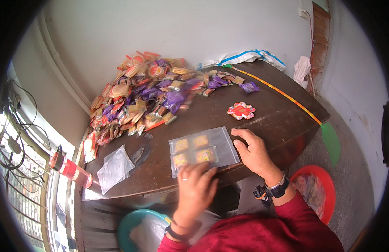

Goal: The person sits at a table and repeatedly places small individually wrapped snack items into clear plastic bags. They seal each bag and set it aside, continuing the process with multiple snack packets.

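A clear zip bag (227, 151) lies flat on the dark wooden table (207, 116), with several small yellowish packets (200, 141) showing inside in two rows. My left hand (197, 182), blurred and wearing a ring, hovers over the bag's near edge, its fingers slightly apart; whether they touch the plastic is unclear. At the bag's right end is my right hand (252, 151), thumb and fingers spread with nothing between them. Beyond the bag sits a flower-shaped red piece with a multicoloured border (241, 111).
A large heap of wrapped packets (144, 94) covers the back left. Clear plastic bags (115, 168) and a pink bottle (76, 173) are at left. A fly swatter (276, 89) crosses the right side. Below are a teal tub (123, 226) and a red tub (331, 192).
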### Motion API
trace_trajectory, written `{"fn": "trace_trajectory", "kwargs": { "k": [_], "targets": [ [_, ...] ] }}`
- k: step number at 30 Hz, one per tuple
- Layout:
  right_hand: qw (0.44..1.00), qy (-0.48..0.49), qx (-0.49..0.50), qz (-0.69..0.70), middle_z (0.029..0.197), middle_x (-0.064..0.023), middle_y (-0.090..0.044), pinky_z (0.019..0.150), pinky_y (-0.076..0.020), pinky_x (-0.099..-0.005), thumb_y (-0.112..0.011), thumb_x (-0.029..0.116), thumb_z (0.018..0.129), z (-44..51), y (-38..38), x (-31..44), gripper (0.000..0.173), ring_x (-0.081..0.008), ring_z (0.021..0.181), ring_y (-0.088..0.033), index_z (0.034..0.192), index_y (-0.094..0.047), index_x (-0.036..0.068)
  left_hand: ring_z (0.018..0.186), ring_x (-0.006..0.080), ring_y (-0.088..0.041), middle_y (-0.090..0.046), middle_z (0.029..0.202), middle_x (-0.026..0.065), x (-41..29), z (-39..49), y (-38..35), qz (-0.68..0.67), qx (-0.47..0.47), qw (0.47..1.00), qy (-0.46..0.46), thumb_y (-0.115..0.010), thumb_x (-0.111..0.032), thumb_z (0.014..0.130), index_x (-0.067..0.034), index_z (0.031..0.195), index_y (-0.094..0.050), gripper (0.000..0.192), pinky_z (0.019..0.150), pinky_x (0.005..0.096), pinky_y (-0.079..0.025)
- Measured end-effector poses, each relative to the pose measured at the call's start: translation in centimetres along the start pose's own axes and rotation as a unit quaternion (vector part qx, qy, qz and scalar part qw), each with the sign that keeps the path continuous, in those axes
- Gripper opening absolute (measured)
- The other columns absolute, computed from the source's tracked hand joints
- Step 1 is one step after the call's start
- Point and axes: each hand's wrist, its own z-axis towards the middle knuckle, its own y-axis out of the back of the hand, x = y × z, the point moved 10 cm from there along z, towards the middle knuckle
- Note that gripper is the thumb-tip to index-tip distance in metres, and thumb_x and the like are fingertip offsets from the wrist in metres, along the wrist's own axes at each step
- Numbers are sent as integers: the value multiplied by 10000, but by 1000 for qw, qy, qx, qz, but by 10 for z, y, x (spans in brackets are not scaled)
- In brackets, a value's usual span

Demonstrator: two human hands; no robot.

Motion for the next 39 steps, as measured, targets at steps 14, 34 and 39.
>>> {"fn": "trace_trajectory", "kwargs": {
  "k": [14, 34, 39],
  "targets": [
    [965, -107, 58, 232, 1206, -83, -683, 1000, -505, -310, -613, 12, 976, -10, -1, -23, 245, -147, 1131, -634, 1221, -618, 1, 856, 287, -608, -631, 925, 47, -18, 31, -45, 20, 17, 1000, -14, -777, -183, 739, -128, 964, -711, 241, 756, 449, -446],
    [717, -367, 268, 529, 1308, -167, -620, 1026, -513, -452, -475, 533, 1039, -101, -24, -27, 637, -281, 1190, -621, 1357, -555, -14, 784, 289, -647, -653, 859, 70, -66, 21, -23, -164, 26, 982, -85, -725, 42, 700, -72, 948, -695, 274, 698, 397, -525],
    [682, -391, 203, 584, 1314, -116, -625, 1036, -482, -383, -575, 405, 1030, -105, -22, -26, 521, -206, 1190, -608, 1371, -553, 13, 725, 288, -626, -647, 840, 74, -107, 15, -39, -214, 96, 962, -137, -707, 6, 724, -90, 960, -700, 255, 650, 398, -507]
  ]
}}
